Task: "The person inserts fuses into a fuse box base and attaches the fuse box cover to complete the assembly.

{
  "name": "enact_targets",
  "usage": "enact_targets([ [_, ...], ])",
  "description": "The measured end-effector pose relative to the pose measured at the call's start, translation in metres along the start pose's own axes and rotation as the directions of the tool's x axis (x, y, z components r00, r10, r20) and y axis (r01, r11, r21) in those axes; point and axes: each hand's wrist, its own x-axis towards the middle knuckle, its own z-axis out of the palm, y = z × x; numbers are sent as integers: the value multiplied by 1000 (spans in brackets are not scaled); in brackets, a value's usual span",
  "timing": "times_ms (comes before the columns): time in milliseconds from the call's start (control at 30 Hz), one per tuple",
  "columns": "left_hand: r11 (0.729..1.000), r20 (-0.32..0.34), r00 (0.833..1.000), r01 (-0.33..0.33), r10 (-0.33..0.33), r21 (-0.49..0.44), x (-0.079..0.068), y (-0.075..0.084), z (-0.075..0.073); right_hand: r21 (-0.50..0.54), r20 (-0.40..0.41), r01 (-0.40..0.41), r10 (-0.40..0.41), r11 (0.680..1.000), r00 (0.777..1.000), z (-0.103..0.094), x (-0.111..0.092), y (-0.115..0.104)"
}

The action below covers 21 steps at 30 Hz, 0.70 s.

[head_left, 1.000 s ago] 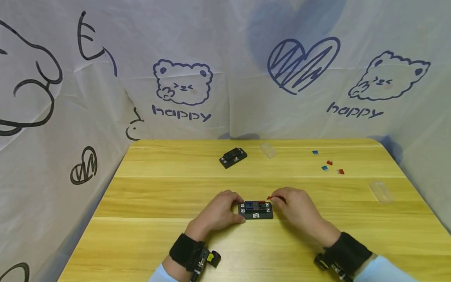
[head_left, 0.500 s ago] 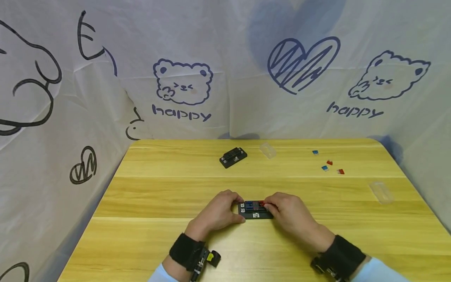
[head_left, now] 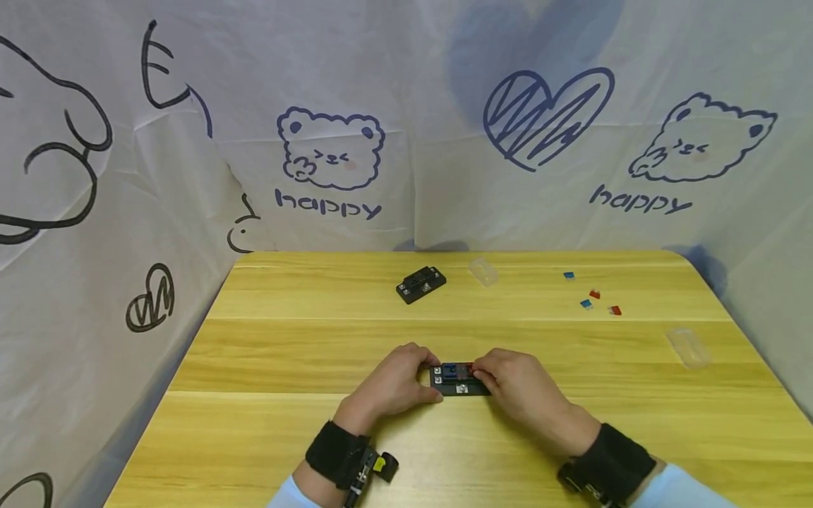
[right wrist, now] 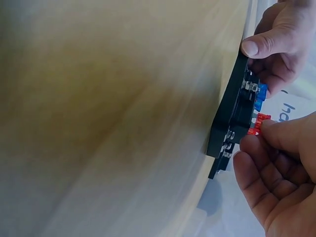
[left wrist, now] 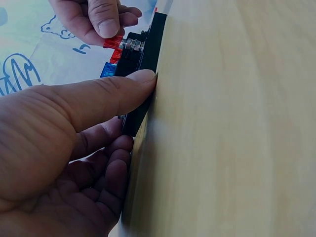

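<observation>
A black fuse block (head_left: 448,389) lies flat on the table in front of me, two blue blade fuses (right wrist: 262,91) seated in its one half. My left hand (head_left: 390,381) grips the block's left end, thumb along the near edge and fingers behind. Over the right half, my right hand (head_left: 521,384) pinches a red blade fuse (left wrist: 112,42) between thumb and forefinger. Its pale prongs show above the slots in the right wrist view. Another red fuse (left wrist: 116,56) sits beside it. In the head view the right fingers hide the block's right end.
A second black fuse block (head_left: 421,284) lies farther back on the wooden table (head_left: 286,353). Clear plastic covers lie near it (head_left: 484,271) and at the right (head_left: 689,348). Loose blue fuses (head_left: 586,304) and red fuses (head_left: 615,310) are scattered at the back right.
My right hand has moved left, bringing the red blade fuse from beside the fuse block onto its right half. The left hand has kept its grip in place.
</observation>
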Motion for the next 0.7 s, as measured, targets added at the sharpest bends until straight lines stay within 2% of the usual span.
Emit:
enact_targets([
  [700, 1000, -1, 1000, 3, -3, 5, 0, 0, 1, -10, 24, 7, -7, 1000, 1000, 0, 0, -2],
])
